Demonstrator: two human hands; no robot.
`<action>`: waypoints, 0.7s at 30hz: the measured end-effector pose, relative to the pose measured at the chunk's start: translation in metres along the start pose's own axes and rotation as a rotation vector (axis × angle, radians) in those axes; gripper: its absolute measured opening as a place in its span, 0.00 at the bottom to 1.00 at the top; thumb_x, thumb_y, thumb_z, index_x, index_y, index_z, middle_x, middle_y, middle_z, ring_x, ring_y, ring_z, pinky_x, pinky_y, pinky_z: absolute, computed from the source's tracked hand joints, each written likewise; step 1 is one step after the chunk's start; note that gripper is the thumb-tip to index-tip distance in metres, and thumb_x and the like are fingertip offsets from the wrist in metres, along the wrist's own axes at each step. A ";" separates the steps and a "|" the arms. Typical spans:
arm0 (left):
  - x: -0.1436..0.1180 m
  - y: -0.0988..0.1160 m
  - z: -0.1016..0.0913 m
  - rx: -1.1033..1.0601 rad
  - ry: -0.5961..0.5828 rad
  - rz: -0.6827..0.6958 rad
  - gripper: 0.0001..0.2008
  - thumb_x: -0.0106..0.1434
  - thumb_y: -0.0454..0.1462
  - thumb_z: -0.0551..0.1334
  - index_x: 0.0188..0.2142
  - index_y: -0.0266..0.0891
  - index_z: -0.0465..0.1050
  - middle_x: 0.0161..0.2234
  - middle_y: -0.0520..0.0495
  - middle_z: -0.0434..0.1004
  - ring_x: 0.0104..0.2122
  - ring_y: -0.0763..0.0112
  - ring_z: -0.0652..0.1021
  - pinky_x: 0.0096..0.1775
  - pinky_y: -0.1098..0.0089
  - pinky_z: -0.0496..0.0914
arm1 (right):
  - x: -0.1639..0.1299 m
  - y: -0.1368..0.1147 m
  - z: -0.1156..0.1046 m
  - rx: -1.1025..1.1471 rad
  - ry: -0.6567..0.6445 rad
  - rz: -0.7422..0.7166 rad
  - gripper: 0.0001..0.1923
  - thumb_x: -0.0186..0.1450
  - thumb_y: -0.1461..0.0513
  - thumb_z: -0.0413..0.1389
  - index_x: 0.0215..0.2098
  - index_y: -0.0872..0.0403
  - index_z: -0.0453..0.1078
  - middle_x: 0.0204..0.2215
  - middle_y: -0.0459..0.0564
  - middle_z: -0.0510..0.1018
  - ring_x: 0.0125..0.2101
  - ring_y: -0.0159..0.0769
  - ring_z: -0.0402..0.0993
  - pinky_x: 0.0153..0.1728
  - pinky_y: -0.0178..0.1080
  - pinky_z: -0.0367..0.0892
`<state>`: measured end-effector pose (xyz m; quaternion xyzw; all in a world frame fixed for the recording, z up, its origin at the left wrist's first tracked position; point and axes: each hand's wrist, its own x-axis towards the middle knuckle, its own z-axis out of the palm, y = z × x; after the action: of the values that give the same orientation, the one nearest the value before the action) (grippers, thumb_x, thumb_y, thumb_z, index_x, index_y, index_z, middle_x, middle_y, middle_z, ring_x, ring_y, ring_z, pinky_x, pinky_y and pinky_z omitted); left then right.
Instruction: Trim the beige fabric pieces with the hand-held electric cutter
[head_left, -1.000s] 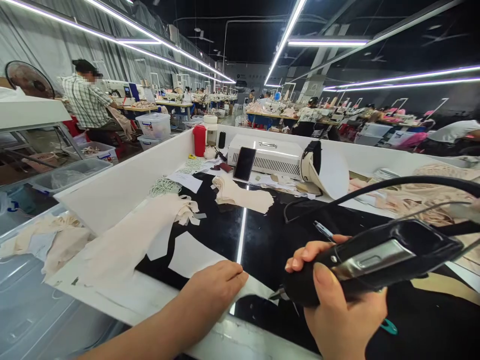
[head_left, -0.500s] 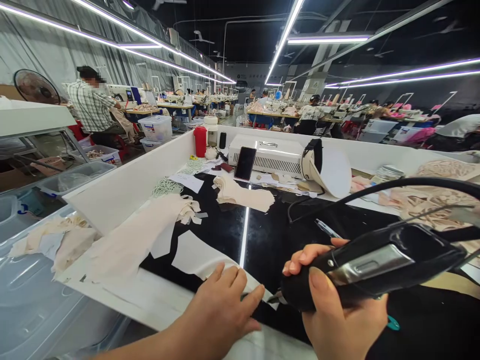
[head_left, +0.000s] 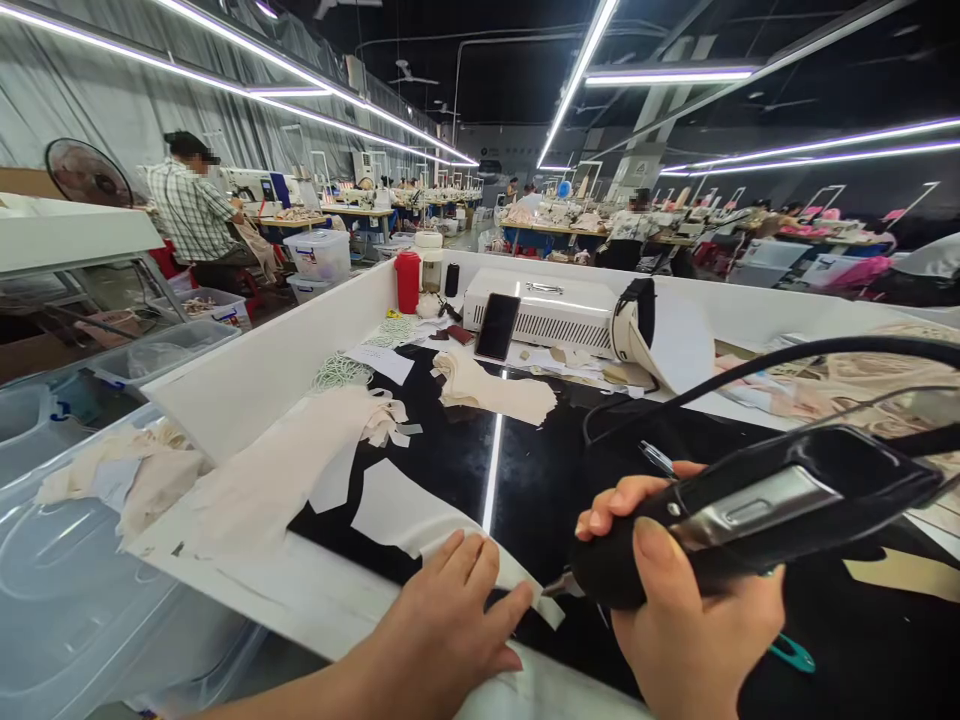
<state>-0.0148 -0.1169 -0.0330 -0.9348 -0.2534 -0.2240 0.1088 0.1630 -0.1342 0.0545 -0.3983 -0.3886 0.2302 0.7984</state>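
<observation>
My right hand (head_left: 694, 625) is wrapped round a black corded hand-held power tool (head_left: 765, 500) with a metal plate on its side. I cannot tell its exact kind. Its narrow metal tip touches or nearly touches the tapered near end of a pale fabric piece (head_left: 386, 505) on the black tabletop (head_left: 442, 450). My left hand (head_left: 450, 610) lies over that piece, fingers spread and resting flat on it, covering part of its lower edge. Beyond are a stack of cream fabric pieces (head_left: 499, 388) and, to the left, a larger pale pile (head_left: 285, 455).
Low white walls (head_left: 262, 350) edge the table. At the back stand a white vented box (head_left: 547, 310), a phone (head_left: 498, 326) and a red bottle (head_left: 407, 282). The tool's black cable (head_left: 750, 370) arcs across the right. Turquoise snips (head_left: 795, 655) lie near my right wrist.
The view has shifted slightly, so everything sits a little farther right. The fabric's near end now looks slightly curled beside the tool tip. Both hands keep nearly the same pose.
</observation>
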 end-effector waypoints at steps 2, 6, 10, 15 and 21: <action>0.001 -0.001 -0.001 -0.032 0.002 0.005 0.40 0.56 0.58 0.78 0.60 0.42 0.72 0.53 0.35 0.80 0.53 0.49 0.82 0.56 0.52 0.78 | 0.000 0.001 -0.001 -0.012 -0.007 0.011 0.21 0.63 0.60 0.71 0.50 0.47 0.70 0.30 0.42 0.79 0.27 0.35 0.77 0.28 0.40 0.79; 0.003 -0.006 -0.007 -0.105 -0.025 0.028 0.37 0.58 0.54 0.79 0.59 0.41 0.73 0.54 0.40 0.80 0.53 0.52 0.81 0.56 0.56 0.78 | -0.001 0.001 -0.003 -0.013 -0.018 0.008 0.21 0.63 0.59 0.71 0.51 0.47 0.70 0.29 0.42 0.79 0.26 0.36 0.78 0.28 0.41 0.79; 0.005 -0.011 -0.013 -0.103 -0.061 0.072 0.34 0.62 0.53 0.77 0.59 0.38 0.73 0.59 0.40 0.77 0.55 0.53 0.79 0.59 0.58 0.75 | -0.004 0.001 -0.005 -0.009 -0.027 -0.001 0.22 0.63 0.59 0.71 0.51 0.47 0.70 0.30 0.42 0.79 0.26 0.35 0.77 0.29 0.41 0.79; 0.006 -0.013 -0.020 -0.128 -0.089 0.033 0.33 0.60 0.51 0.79 0.58 0.42 0.72 0.54 0.41 0.78 0.54 0.53 0.79 0.58 0.57 0.76 | -0.005 -0.001 -0.004 -0.001 -0.040 -0.003 0.20 0.64 0.60 0.71 0.51 0.47 0.70 0.30 0.42 0.79 0.27 0.35 0.77 0.29 0.41 0.78; 0.006 -0.016 -0.030 -0.151 -0.115 0.040 0.31 0.61 0.47 0.79 0.58 0.43 0.72 0.50 0.42 0.77 0.52 0.52 0.79 0.55 0.55 0.76 | -0.008 -0.003 -0.002 0.005 -0.040 -0.010 0.20 0.64 0.59 0.71 0.51 0.47 0.71 0.30 0.43 0.79 0.27 0.36 0.77 0.28 0.42 0.78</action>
<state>-0.0295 -0.1104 -0.0024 -0.9565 -0.2230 -0.1862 0.0276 0.1603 -0.1417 0.0524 -0.3897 -0.4058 0.2351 0.7926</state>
